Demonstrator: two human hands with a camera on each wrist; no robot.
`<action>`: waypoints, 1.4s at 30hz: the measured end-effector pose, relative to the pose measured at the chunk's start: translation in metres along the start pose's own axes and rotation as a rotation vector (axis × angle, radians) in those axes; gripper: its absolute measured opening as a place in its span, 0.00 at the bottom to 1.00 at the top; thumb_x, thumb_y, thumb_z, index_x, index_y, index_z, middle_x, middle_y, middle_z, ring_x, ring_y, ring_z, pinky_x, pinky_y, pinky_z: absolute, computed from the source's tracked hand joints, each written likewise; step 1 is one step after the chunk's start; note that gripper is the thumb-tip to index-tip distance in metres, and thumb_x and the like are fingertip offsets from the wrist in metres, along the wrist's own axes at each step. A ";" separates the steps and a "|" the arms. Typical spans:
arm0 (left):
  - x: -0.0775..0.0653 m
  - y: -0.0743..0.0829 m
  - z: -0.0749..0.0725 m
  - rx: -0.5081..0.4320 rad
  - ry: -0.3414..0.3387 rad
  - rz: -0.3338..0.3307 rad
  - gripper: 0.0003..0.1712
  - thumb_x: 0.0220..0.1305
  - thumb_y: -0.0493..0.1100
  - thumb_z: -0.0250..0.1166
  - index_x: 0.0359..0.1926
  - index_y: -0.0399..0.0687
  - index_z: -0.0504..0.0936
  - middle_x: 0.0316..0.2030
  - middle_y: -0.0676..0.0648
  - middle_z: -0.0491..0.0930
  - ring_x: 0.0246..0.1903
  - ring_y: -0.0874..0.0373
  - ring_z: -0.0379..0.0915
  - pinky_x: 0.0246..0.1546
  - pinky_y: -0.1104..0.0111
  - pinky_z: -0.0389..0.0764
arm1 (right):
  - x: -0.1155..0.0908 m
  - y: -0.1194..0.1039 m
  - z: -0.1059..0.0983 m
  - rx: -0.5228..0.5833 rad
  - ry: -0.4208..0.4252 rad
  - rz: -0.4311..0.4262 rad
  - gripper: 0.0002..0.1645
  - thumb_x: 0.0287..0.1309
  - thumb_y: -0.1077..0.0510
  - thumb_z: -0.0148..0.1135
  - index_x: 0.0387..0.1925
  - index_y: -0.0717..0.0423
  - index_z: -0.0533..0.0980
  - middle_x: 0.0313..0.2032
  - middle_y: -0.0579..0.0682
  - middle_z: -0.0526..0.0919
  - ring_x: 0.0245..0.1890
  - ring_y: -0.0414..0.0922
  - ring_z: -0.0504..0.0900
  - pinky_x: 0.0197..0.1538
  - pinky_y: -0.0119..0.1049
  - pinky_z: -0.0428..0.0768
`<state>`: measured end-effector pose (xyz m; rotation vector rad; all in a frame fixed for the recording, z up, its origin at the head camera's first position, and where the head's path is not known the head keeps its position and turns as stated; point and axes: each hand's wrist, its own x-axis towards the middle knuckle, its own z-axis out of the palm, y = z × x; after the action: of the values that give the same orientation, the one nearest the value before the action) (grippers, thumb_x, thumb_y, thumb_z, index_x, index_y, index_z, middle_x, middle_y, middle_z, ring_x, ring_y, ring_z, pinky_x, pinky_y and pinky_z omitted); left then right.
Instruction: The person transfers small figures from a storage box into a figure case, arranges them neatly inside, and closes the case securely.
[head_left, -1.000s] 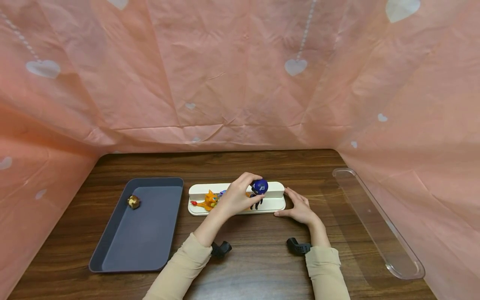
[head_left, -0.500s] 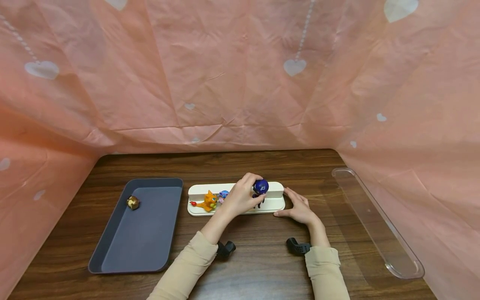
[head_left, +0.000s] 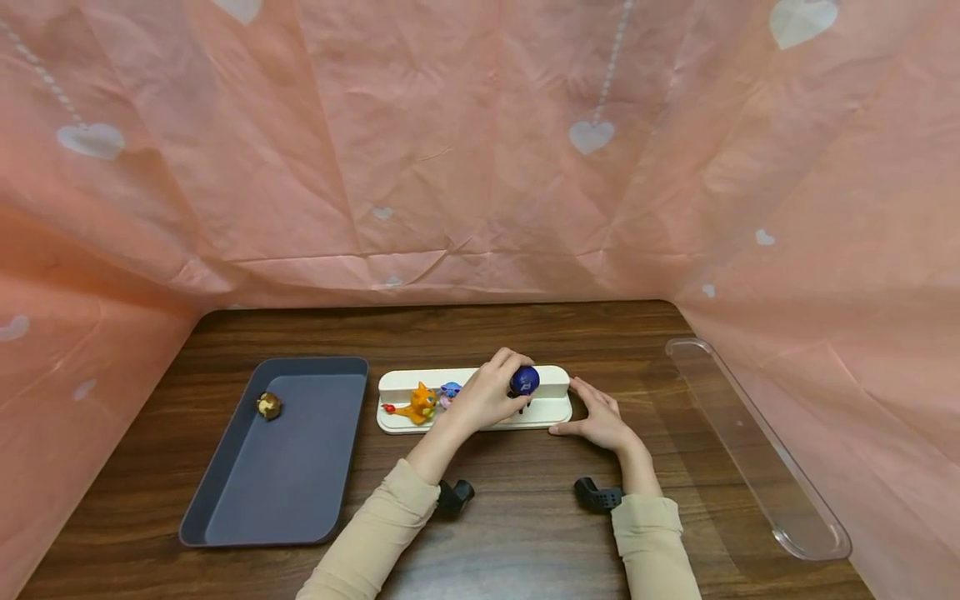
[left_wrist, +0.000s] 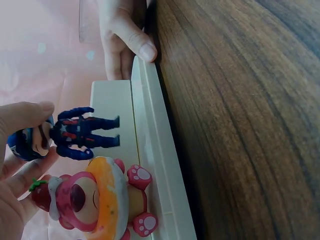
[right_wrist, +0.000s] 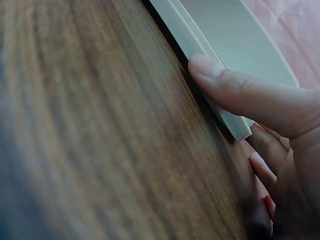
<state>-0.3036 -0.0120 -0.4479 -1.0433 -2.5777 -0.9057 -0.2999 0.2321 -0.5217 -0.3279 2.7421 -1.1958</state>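
Note:
My left hand (head_left: pixel 487 398) pinches a blue superhero figurine (left_wrist: pixel 72 132) by its helmeted head, thumb on one side and fingers on the other. Its legs point down at the lower step of a white two-step display stand (head_left: pixel 551 408). Beside it on the stand sits a pink bear figurine (left_wrist: pixel 82 200) with a strawberry on its head and an orange ring round its body; my left hand hides it in the head view. Around the stand's right end, my right hand (head_left: pixel 597 417) grips with the thumb on the front edge and the fingers behind.
An orange figurine (head_left: pixel 422 404) and a blue-and-pink one (head_left: pixel 450 393) stand on the stand's left part. Farther left, a grey tray (head_left: pixel 277 500) holds a small brown-gold figurine (head_left: pixel 268 406). A clear plastic cover (head_left: pixel 757 450) lies at the right.
My left hand has moved slightly right and lower with the superhero figurine, uncovering the blue-and-pink figurine. The right hand has stayed on the stand's end.

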 end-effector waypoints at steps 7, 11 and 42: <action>0.003 -0.002 -0.001 0.023 -0.043 -0.010 0.27 0.54 0.41 0.75 0.54 0.45 0.75 0.50 0.44 0.73 0.47 0.47 0.78 0.51 0.56 0.78 | -0.001 0.000 0.000 0.006 -0.013 0.012 0.61 0.47 0.44 0.76 0.73 0.64 0.54 0.73 0.68 0.50 0.72 0.65 0.45 0.68 0.62 0.37; 0.005 -0.003 -0.002 0.030 -0.039 -0.001 0.28 0.52 0.41 0.77 0.53 0.45 0.76 0.49 0.44 0.74 0.46 0.47 0.78 0.52 0.55 0.77 | -0.001 -0.001 0.000 0.009 -0.015 0.010 0.61 0.46 0.43 0.76 0.73 0.64 0.54 0.73 0.68 0.51 0.72 0.65 0.46 0.68 0.62 0.37; 0.010 -0.007 0.004 0.166 -0.078 -0.050 0.27 0.52 0.44 0.76 0.51 0.49 0.73 0.47 0.45 0.73 0.43 0.50 0.77 0.50 0.57 0.75 | -0.001 -0.002 0.000 0.006 -0.007 0.004 0.60 0.46 0.45 0.76 0.72 0.65 0.55 0.73 0.69 0.51 0.72 0.66 0.46 0.68 0.61 0.38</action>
<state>-0.3154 -0.0075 -0.4504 -0.9903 -2.7001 -0.6609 -0.2989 0.2313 -0.5198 -0.3250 2.7313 -1.1993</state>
